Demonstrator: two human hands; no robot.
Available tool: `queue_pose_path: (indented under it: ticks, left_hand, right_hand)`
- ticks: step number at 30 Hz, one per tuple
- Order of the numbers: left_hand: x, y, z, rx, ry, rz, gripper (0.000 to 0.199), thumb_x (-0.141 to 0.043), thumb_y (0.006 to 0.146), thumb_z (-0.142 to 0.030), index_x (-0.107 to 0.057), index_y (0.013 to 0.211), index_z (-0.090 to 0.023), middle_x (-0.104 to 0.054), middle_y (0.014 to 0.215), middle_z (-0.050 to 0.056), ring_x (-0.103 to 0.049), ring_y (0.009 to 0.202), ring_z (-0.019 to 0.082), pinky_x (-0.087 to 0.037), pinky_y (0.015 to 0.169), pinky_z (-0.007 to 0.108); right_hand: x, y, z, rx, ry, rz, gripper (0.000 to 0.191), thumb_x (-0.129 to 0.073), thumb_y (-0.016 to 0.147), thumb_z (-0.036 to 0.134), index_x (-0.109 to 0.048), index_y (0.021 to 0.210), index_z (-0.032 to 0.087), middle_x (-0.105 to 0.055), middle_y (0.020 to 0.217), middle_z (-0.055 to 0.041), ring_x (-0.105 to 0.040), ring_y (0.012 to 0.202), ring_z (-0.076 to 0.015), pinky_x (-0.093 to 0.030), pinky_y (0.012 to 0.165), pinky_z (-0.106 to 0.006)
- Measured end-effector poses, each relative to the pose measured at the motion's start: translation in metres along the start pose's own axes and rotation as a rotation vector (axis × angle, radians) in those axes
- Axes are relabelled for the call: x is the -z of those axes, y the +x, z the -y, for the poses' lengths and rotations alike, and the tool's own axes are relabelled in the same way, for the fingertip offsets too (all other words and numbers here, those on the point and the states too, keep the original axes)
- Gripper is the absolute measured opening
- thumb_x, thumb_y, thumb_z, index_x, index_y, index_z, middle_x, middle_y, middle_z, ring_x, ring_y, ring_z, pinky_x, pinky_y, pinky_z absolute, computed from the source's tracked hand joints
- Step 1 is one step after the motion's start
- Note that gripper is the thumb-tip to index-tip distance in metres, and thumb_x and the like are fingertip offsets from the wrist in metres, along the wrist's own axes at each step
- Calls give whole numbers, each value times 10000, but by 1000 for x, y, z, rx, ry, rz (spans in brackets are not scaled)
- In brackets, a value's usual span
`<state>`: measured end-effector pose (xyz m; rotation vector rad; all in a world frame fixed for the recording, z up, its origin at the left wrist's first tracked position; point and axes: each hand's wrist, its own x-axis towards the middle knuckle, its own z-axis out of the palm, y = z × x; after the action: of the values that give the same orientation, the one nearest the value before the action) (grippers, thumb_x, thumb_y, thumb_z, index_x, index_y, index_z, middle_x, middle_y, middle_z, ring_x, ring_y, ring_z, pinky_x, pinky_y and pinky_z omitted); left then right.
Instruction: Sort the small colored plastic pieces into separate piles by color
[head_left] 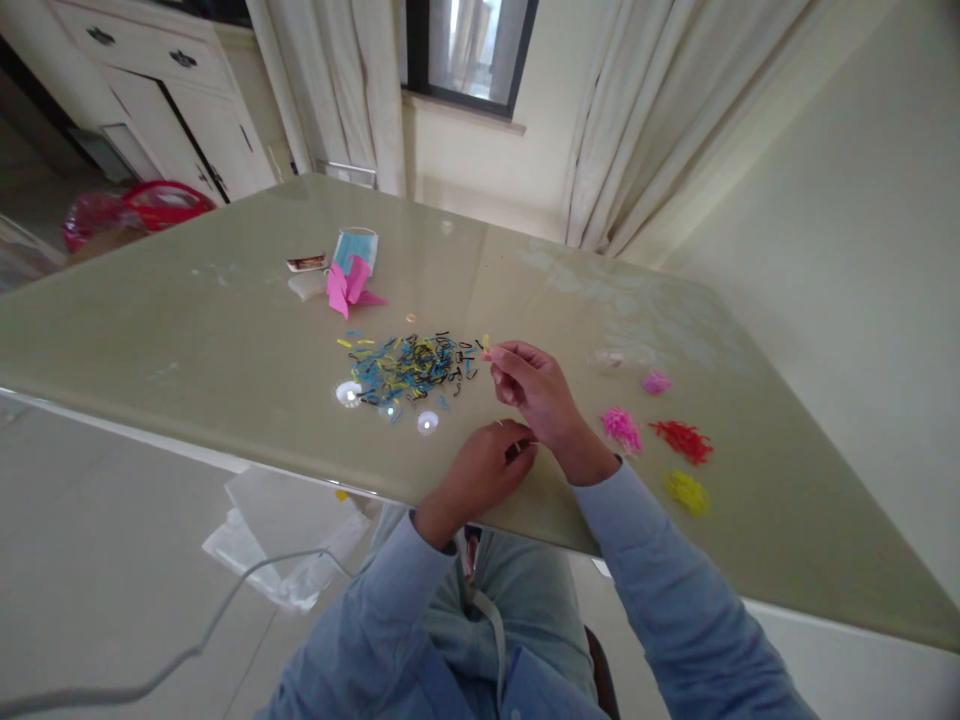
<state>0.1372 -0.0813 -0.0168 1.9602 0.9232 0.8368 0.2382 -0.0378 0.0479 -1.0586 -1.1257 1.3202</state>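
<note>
My right hand [534,392] is raised just right of a mixed pile of small rubber bands [409,368], mostly blue, yellow and black. Its thumb and forefinger pinch a small yellow rubber band [486,342]. Below it, my left hand [491,462] rests near the table's front edge with curled fingers, their tips close to my right wrist. Whatever those fingers may hold is too small to make out. To the right lie separate heaps: a pink heap [621,429], a red heap [682,441], a yellow heap [687,492] and a smaller pink clump [656,382].
Across the glossy table [247,380], a bright pink folded piece [351,286] lies against a blue face mask [355,250], beside a small printed packet [306,263]. A clear plastic piece [606,357] sits behind the heaps. A grey cable [225,600] hangs at lower left.
</note>
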Motion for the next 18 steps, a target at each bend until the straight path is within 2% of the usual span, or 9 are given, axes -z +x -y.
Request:
queue_pose_path:
  ticks: [2, 6, 9, 12, 18]
  left_hand:
    - [0, -1, 0, 8, 12, -1, 149, -545, 865, -169, -694, 870, -162, -693, 794, 49, -598, 689, 166, -431, 648, 271]
    - [2, -2, -1, -26, 19, 8, 143, -540, 883, -187, -659, 805, -178, -656, 753, 20, -569, 692, 158, -410, 649, 263]
    - [4, -2, -1, -35, -1, 16, 140, -558, 896, -217, -674, 827, -180, -678, 786, 23, -578, 719, 154, -432, 692, 267]
    - [4, -2, -1, -10, -11, 19, 141, -567, 897, -229, -697, 901, -174, -707, 845, 31, -590, 719, 145, -455, 706, 266]
    - [6, -3, 0, -4, 24, 16, 197, -553, 902, -230, -721, 982, -168, -724, 875, 38, -616, 738, 144, -469, 704, 261]
  right_hand:
    - [3, -26, 8, -29, 119, -18, 266, -748, 779, 448, -680, 822, 194, -495, 587, 72, -357, 445, -49, -218, 423, -205]
    - [6, -75, 19, 29, 202, -97, 230, -706, 842, 433, -676, 837, 206, -476, 561, 69, -363, 459, -67, -266, 453, -219]
    - [7, -99, 22, 77, 240, -145, 225, -693, 858, 438, -663, 832, 216, -464, 546, 69, -351, 463, -78, -269, 464, -231]
    - [11, -107, 21, 96, 280, -180, 222, -692, 860, 437, -658, 824, 220, -467, 544, 67, -343, 463, -80, -270, 469, -234]
    - [22, -108, 14, 98, 332, -207, 202, -684, 871, 408, -675, 831, 210, -470, 549, 66, -340, 458, -67, -251, 467, -230]
